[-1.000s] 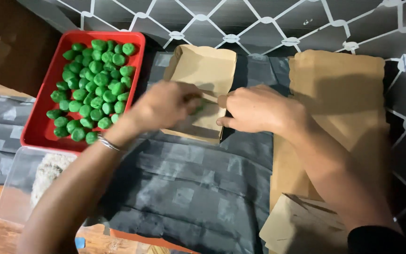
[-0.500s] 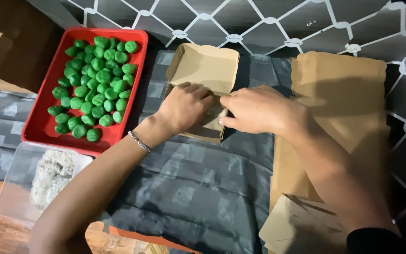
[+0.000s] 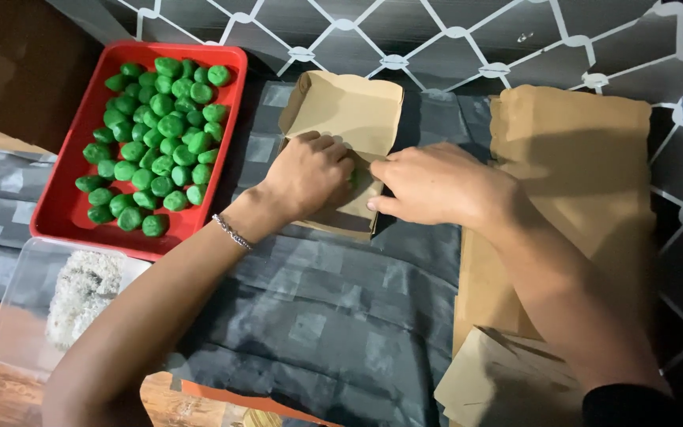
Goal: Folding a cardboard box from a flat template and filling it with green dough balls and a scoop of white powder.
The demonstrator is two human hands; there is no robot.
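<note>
The person is wearing a thin silver chain bracelet [image 3: 232,232] on the left wrist and a dark sleeve [image 3: 634,405] on the right arm.
</note>
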